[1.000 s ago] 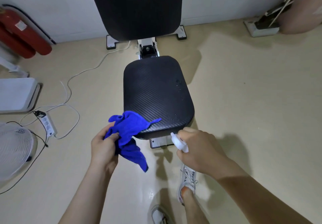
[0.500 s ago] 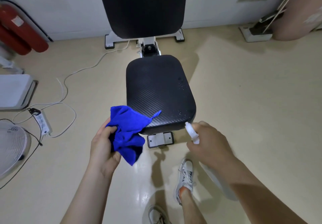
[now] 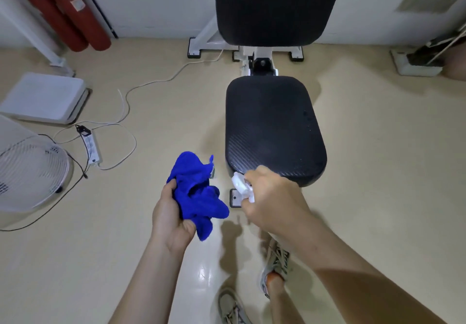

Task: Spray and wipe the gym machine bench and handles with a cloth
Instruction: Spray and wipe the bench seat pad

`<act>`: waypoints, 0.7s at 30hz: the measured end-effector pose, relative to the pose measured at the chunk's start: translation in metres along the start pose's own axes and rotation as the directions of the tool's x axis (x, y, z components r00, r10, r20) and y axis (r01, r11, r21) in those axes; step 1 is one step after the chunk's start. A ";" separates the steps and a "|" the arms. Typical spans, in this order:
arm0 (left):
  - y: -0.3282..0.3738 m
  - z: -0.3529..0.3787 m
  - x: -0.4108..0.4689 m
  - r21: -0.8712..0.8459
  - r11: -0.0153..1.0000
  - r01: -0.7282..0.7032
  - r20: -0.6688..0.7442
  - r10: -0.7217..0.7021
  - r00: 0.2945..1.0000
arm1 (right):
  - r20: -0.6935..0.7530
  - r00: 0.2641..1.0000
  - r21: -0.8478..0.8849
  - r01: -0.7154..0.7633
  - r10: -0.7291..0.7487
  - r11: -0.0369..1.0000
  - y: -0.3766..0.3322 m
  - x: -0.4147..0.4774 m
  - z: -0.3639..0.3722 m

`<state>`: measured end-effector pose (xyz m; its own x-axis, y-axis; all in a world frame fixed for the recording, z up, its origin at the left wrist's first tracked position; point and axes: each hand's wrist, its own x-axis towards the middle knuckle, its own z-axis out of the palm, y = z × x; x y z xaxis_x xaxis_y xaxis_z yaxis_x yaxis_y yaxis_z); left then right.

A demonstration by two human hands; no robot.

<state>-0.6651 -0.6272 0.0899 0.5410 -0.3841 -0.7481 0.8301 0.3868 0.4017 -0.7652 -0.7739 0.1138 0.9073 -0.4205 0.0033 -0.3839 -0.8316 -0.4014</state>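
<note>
Blue cloth (image 3: 195, 192) sits bunched in your left hand (image 3: 171, 212), fingers clamped around its lower folds, and it now hangs clear of the seat pad (image 3: 273, 129), just off the pad's front left corner; half a second ago its top corner lay over that front edge. Your right hand (image 3: 273, 202) is wrapped tight around the white spray bottle (image 3: 240, 186), whose nozzle head pokes out past your knuckles beside the pad's front edge; the bottle's body is hidden by the hand. That hand has come across toward the middle, since a moment earlier it was out past the pad's front right corner. Small droplets still speckle the right side of the black, woven-texture pad. Your view has shifted so the bench sits further right in the picture, with the upright backrest (image 3: 278, 6) above the seat against the wall. More of the left side shows now: two red fire extinguishers (image 3: 73, 13) leaning by the wall, a white power strip (image 3: 91, 147) with looping cable, and a white fan (image 3: 30, 170) on the beige floor (image 3: 390, 172).
</note>
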 end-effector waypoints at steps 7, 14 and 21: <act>-0.007 0.006 0.004 0.004 0.998 -0.059 0.003 0.059 0.998 | 0.268 0.962 -0.062 -0.036 0.051 0.997 0.000 0.029 -0.021; -0.018 0.056 0.019 0.395 0.883 -0.251 0.028 0.262 0.965 | 0.318 0.947 -0.092 -0.016 0.045 0.996 0.017 0.066 -0.054; -0.043 0.073 0.063 0.707 -0.498 -0.502 0.661 0.213 0.720 | 0.028 0.992 -0.180 0.126 -0.123 0.976 0.059 0.097 -0.059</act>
<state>-0.6569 -0.7291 0.0634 0.6555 -0.7480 -0.1039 -0.5892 -0.5926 0.5493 -0.7100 -0.8851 0.1449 0.9520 -0.3048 0.0272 -0.2912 -0.9295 -0.2263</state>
